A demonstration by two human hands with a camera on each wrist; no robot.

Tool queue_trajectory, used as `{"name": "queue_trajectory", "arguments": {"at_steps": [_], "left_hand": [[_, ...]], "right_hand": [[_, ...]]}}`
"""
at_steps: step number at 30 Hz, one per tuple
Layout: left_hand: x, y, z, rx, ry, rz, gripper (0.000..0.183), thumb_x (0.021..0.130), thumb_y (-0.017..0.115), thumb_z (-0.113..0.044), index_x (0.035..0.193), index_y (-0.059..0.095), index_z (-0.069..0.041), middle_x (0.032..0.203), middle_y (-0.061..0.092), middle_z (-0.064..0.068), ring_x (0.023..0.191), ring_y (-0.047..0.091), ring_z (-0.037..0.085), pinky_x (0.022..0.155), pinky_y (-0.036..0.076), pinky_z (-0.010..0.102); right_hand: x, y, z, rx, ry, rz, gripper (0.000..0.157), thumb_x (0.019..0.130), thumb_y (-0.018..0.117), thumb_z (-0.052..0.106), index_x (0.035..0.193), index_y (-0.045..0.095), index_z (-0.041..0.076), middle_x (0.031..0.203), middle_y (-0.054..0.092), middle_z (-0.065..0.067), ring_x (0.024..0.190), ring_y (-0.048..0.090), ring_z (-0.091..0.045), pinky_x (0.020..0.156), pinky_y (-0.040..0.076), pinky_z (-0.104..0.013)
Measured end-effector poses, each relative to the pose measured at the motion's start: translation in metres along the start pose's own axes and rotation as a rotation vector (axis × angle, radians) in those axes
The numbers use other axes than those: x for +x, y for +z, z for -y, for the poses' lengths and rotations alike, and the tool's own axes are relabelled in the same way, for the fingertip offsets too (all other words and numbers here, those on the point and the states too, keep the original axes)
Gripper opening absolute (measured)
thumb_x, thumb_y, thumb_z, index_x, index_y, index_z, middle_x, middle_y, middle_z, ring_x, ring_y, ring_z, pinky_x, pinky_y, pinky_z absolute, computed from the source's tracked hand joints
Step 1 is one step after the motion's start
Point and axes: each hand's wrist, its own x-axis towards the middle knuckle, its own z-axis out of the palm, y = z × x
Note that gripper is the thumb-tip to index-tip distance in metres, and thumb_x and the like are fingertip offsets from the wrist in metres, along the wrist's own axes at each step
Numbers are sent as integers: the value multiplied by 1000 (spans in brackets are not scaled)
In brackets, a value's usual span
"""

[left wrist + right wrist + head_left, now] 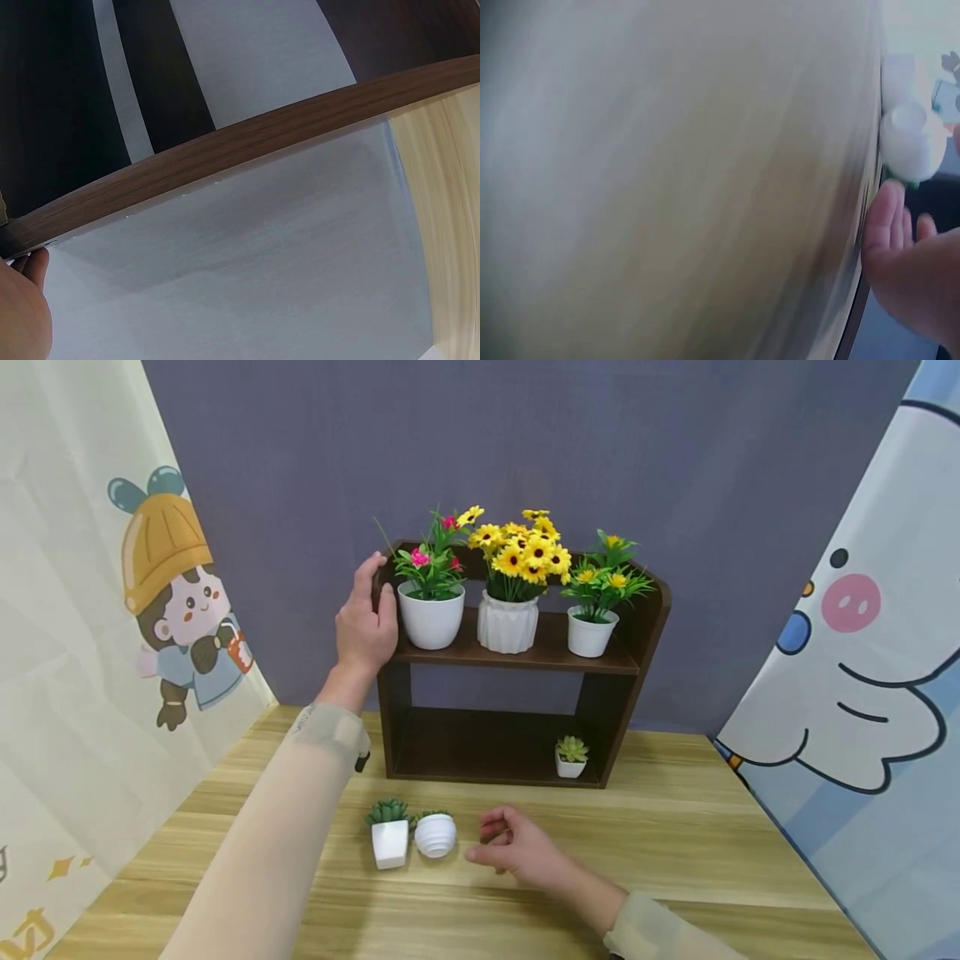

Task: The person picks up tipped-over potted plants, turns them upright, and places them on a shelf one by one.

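Note:
My left hand [366,625] holds the upper left side panel of a dark brown two-tier shelf [517,660]; in the left wrist view its fingers [36,264] meet the panel's edge. My right hand [525,850] hovers over the table, fingers loosely bent and holding nothing. Just left of it are a round ribbed white pot [436,837] with a succulent and a square white pot [390,845] with a darker green succulent. In the right wrist view, the right hand [915,277] appears near the round pot [913,142].
On the upper tier stand a pink-flowered pot plant [431,617], a vase of yellow flowers [508,622] and a small yellow-flowered pot plant [592,633]. A small succulent [572,758] sits at the lower tier's right. Curtains [315,460] surround the wooden table [697,827].

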Motion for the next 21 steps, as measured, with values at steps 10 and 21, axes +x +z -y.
{"name": "queue_trajectory", "arguments": {"at_steps": [10, 21], "left_hand": [[1, -1, 1, -2, -5, -3, 44, 114, 47, -30, 157, 52, -21, 168, 55, -4, 92, 69, 52, 81, 54, 68], [1, -1, 2, -4, -6, 8, 46, 114, 46, -28, 158, 51, -18, 168, 55, 0, 84, 66, 50, 78, 53, 67]], "right_hand": [[7, 40, 9, 6, 37, -129, 73, 88, 92, 21, 141, 50, -8, 130, 60, -22, 113, 61, -28, 90, 59, -42], [17, 60, 17, -50, 43, -209, 73, 85, 94, 24, 137, 53, -8, 122, 63, -19, 110, 62, -27, 92, 59, -45]]}}
